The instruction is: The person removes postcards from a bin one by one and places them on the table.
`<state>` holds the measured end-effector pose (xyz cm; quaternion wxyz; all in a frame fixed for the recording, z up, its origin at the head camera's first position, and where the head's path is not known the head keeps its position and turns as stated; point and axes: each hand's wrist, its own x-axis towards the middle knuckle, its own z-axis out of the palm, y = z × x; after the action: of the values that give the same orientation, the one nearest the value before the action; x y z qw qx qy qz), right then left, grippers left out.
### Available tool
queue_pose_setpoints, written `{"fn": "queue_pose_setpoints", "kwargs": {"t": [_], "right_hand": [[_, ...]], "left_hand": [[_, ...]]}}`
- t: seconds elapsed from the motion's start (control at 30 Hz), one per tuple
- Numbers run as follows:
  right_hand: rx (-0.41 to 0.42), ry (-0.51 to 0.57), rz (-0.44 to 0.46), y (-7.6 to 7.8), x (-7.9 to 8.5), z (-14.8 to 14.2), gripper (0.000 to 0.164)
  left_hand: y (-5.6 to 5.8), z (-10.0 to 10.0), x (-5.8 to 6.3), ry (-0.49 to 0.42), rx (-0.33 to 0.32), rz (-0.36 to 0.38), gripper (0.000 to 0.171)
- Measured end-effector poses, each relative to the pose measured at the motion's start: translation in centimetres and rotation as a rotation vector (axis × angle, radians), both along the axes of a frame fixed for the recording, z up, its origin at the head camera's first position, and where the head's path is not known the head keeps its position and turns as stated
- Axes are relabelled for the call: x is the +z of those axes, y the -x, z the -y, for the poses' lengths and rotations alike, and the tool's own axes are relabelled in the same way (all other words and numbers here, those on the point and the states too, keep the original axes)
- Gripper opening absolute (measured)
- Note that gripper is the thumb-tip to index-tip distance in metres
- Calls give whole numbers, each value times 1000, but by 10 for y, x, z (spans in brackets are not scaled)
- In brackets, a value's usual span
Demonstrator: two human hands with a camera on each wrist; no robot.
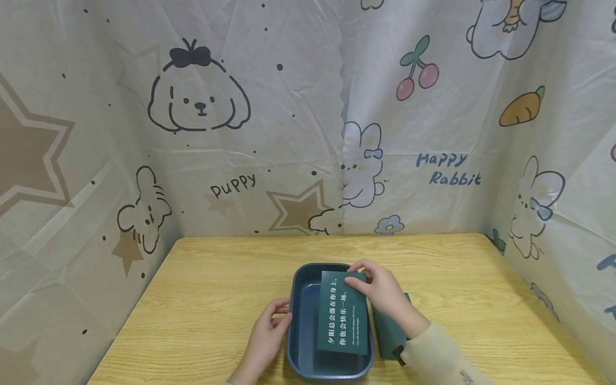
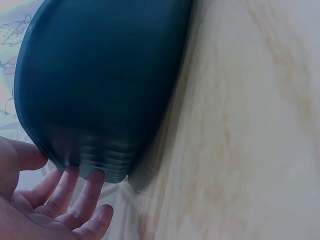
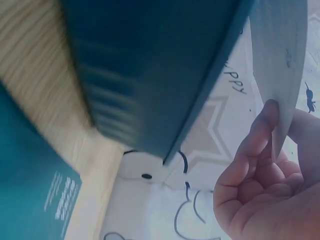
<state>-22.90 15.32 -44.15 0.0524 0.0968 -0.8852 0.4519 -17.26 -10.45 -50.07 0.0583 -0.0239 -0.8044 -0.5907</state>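
A dark green card (image 1: 341,315) with white lettering is tilted over the deep blue-green tray (image 1: 297,369). My right hand (image 1: 382,289) pinches its upper right corner between thumb and fingers. In the right wrist view, the card's pale back (image 3: 280,55) shows between the thumb and fingers of my right hand (image 3: 265,185). My left hand (image 1: 267,331) touches the tray's left wall with its fingers. From the left wrist view, the fingertips of my left hand (image 2: 60,200) rest against the tray's outer side (image 2: 100,100), fingers loosely bent.
Right of the tray, partly under my right forearm, lies another dark green flat item (image 1: 389,334) with small white print. Both stand on a wood-grain table (image 1: 216,278). A patterned curtain (image 1: 289,133) rises behind and at the sides.
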Motion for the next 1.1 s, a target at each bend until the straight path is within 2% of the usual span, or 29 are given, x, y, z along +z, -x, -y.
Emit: {"fn": "queue_pose_setpoints", "kwargs": {"t": [0.27,0.67,1.1], "right_hand": [[-41,-4,13,1,6,-25,25],[-76,-102,-16,7,17,-76,32],[-42,-174,27,13,-4,-107,31]], "left_hand": [[0,0,1,8,-3,1,30],[-1,0,3,15,-1,8,31],[-1,0,2,11,-4,8,31]]}}
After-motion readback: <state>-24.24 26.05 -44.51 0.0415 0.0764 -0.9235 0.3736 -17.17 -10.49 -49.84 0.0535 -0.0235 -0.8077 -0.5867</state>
